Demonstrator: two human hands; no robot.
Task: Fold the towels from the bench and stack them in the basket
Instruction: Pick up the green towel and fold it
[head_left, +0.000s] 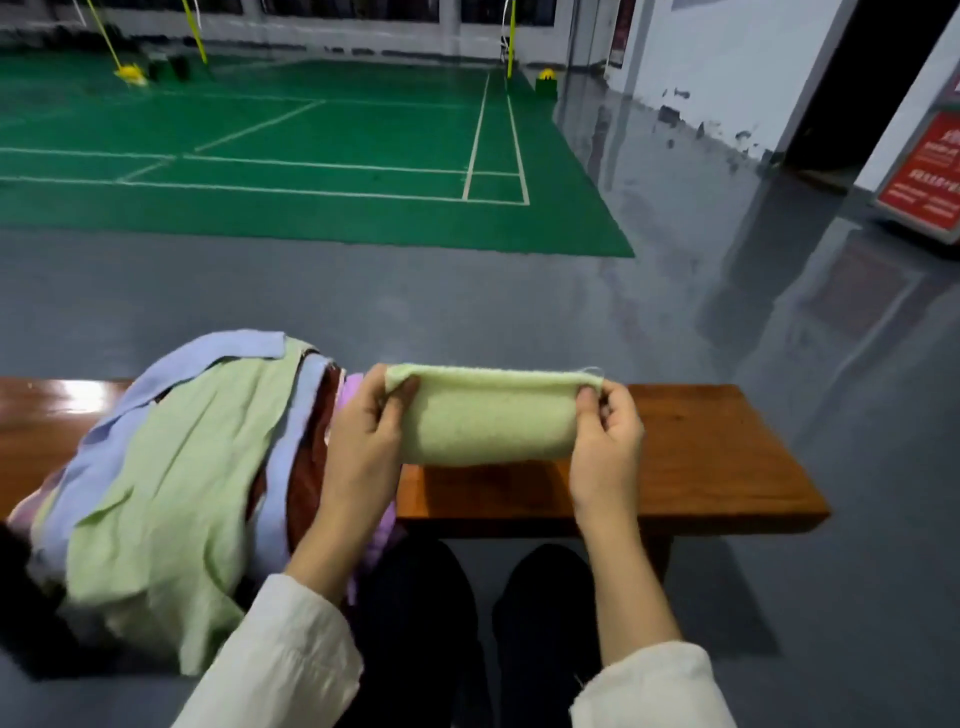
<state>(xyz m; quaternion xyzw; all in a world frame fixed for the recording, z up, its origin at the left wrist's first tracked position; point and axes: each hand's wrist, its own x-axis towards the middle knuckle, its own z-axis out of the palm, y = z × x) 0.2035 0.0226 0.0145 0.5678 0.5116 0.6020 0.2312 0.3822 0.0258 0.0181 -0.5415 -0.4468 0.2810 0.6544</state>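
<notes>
Towel (488, 415), pale green with a fuzzy nap, folded into a narrow horizontal band, is held just above the surface (701, 457). Left hand (363, 441) grip pinches its upper left corner; right hand (608, 436) grip pinches the upper right. Unfolded towels (171, 467), green and lilac-blue, lie heaped at the surface's left part.

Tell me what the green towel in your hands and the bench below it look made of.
Green towel: looks like soft terry or fleece cloth, matte, with a fuzzy nap and a loose thread at its right corner; fibre unclear.
Bench: seems to be wood with a glossy reddish-brown varnish, from faint grain and the light glare on its top.
</notes>
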